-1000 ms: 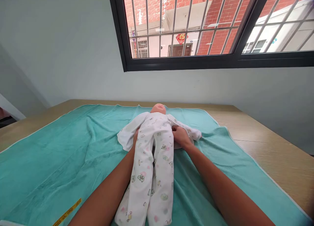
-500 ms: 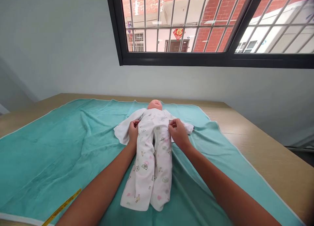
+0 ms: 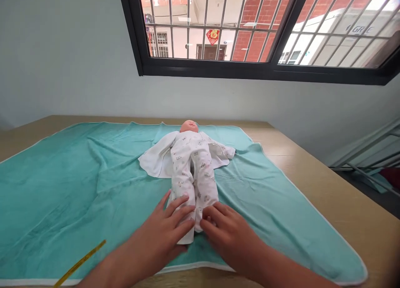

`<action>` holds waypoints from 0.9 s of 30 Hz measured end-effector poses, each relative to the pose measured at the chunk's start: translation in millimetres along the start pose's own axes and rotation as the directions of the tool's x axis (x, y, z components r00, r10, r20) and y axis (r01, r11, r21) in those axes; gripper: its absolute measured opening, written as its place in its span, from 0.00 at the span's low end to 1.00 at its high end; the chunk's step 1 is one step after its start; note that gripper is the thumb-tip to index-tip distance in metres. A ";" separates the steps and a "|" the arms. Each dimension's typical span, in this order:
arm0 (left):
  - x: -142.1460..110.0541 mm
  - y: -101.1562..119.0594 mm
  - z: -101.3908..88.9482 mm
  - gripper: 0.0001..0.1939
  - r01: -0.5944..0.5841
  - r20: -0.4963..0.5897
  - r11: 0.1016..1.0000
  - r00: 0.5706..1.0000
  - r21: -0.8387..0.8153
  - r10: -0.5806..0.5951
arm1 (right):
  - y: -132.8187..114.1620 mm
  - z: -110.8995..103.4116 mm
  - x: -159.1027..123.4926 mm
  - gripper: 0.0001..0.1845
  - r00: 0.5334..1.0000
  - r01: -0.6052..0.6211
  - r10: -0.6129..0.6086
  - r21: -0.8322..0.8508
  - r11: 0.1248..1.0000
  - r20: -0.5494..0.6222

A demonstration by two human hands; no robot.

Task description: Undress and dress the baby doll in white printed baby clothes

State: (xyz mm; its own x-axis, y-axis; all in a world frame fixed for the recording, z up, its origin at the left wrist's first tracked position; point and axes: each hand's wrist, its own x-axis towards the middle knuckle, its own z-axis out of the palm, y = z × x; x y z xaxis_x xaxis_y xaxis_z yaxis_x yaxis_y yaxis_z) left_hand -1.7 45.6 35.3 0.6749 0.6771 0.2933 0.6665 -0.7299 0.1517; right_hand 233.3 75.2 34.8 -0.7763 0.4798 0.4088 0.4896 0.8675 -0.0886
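Observation:
A baby doll (image 3: 189, 126) lies on its back, its head at the far side. White printed baby trousers (image 3: 196, 155) cover its front, legs towards me. Beneath them spreads a white baby top (image 3: 158, 157) with its sleeves out to both sides. My left hand (image 3: 173, 225) rests over the lower part of the left trouser leg, fingers spread. At the lower end of the right leg is my right hand (image 3: 225, 225), its fingers curled in at the cuff; the fingertips are partly hidden.
A turquoise cloth (image 3: 68, 188) with white edging and some wrinkles lies under the doll on a wooden table (image 3: 300, 167). A yellow measuring tape (image 3: 81, 261) lies at the front left. Behind the table are a wall and a barred window (image 3: 206, 67).
Both hands have left the waist sides of the trousers and come down to the leg ends, nearer me. My left hand has opened out. The view has shifted slightly to the right.

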 end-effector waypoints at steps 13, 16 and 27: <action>-17.0 3.9 -2.3 0.11 -0.131 -0.408 0.991 0.904 0.020 0.128 | -38.5 -46.5 -40.7 0.11 0.992 0.101 -0.092 -0.111 0.989 0.083; -28.1 10.1 -11.2 0.11 -0.138 -0.442 0.990 0.888 0.012 0.129 | -38.5 -41.4 -28.5 0.07 0.999 0.045 -0.044 -0.058 0.997 0.024; -27.3 13.9 11.6 0.11 0.102 -0.235 0.968 0.971 0.231 -0.046 | -15.7 8.7 3.9 0.15 0.989 0.051 -0.052 0.009 0.999 0.140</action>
State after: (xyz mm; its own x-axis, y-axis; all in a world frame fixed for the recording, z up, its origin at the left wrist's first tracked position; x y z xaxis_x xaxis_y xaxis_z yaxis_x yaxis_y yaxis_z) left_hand -7.2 18.1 18.4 0.5501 0.6692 0.4996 0.7868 -0.6159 -0.0415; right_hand 219.2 64.6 29.9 -0.8486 0.4477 0.2819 0.4455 0.8921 -0.0758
